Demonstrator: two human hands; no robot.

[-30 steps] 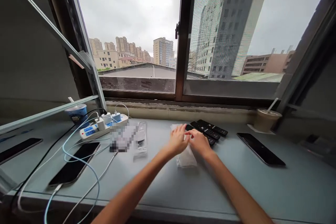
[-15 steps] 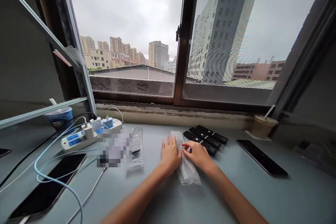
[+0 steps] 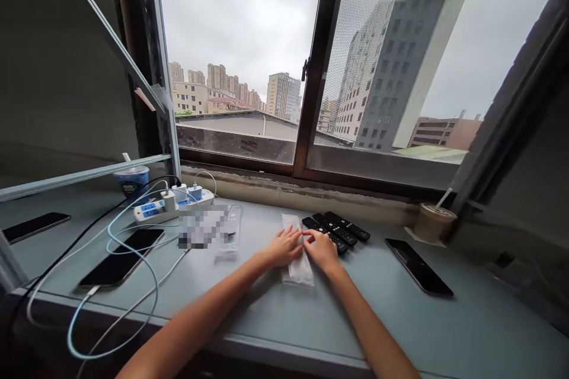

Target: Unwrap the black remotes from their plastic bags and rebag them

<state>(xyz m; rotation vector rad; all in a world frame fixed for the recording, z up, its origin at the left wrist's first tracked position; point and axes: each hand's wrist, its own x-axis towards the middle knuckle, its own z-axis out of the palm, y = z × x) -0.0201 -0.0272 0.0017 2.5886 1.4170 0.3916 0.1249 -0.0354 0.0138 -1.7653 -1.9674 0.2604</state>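
Head view: the plastic sleeve (image 3: 297, 273) lies on the surface (image 3: 267, 320) under your left hand (image 3: 284, 247), fingers released; your right hand (image 3: 323, 250) bends at its edge, grip unclear; black remotes (image 3: 349, 227) lie unbagged; the sleeve's closure is unclear.

Cloudy daylight through sliding window (image 3: 304, 95)
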